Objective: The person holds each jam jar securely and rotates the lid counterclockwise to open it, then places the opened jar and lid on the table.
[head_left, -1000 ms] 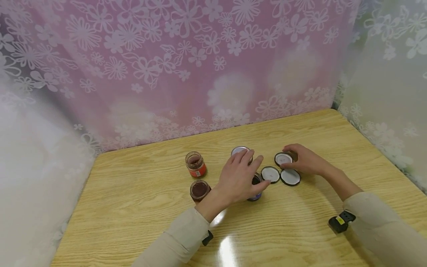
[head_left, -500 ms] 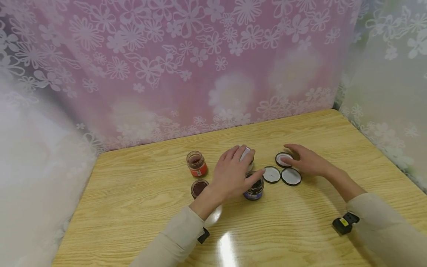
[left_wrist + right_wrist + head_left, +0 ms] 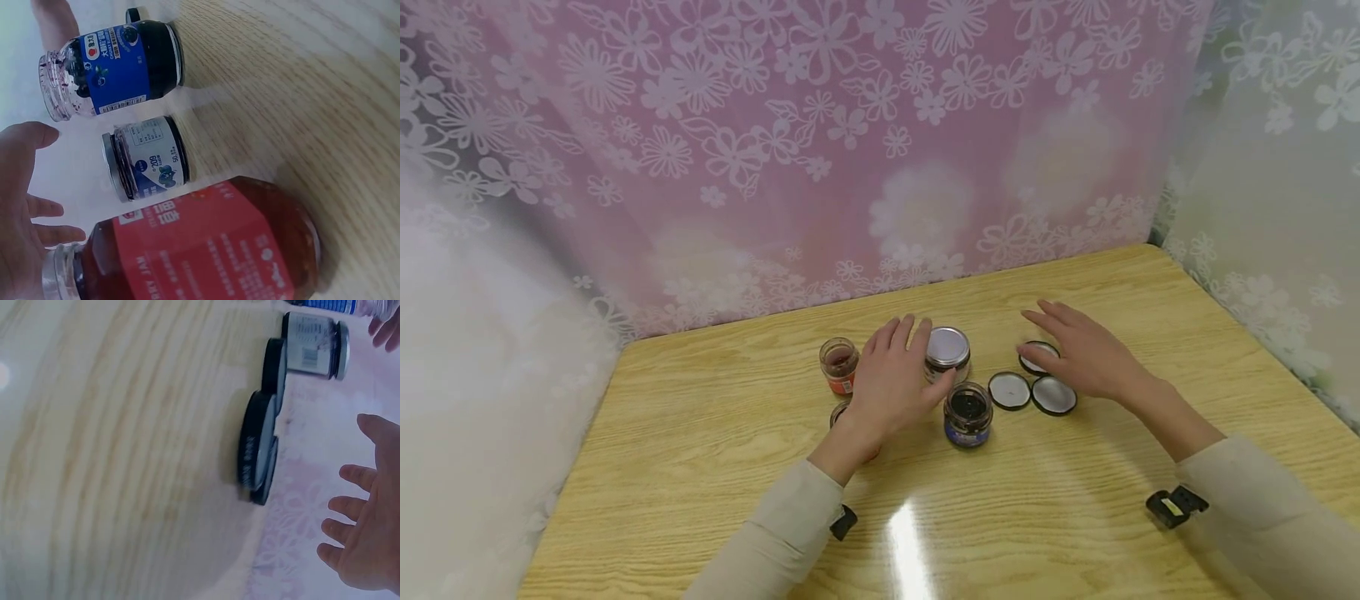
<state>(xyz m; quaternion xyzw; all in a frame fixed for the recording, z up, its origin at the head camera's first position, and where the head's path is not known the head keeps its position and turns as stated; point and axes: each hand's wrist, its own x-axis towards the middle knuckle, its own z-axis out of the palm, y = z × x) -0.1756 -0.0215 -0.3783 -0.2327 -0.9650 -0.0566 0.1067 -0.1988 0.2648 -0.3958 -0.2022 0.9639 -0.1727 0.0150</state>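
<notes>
My left hand (image 3: 891,379), fingers spread, hovers above the jars and holds nothing. Under its wrist a red-labelled jam jar (image 3: 206,250) is partly hidden in the head view. A second red-labelled jar (image 3: 839,367) stands behind it, lidless. To the hand's right are a lidless blue-labelled blueberry jam jar (image 3: 967,421) and, behind that, a small white-labelled jar (image 3: 947,350) with its silver lid on. My right hand (image 3: 1086,350), fingers extended and nothing held, is above three dark-rimmed lids lying white side up: a left lid (image 3: 1009,391), a front lid (image 3: 1054,396) and a back lid (image 3: 1037,357).
The wood-grain table (image 3: 715,458) carries everything. A pink flowered curtain (image 3: 775,167) hangs along its back edge, with pale curtains (image 3: 1277,208) at the sides. Both sleeves (image 3: 775,525) have a black camera strapped at the wrist.
My left hand has moved left, off the small lidded jar and the blueberry jar, uncovering both. My right hand has risen slightly from the back lid, its fingers straightening.
</notes>
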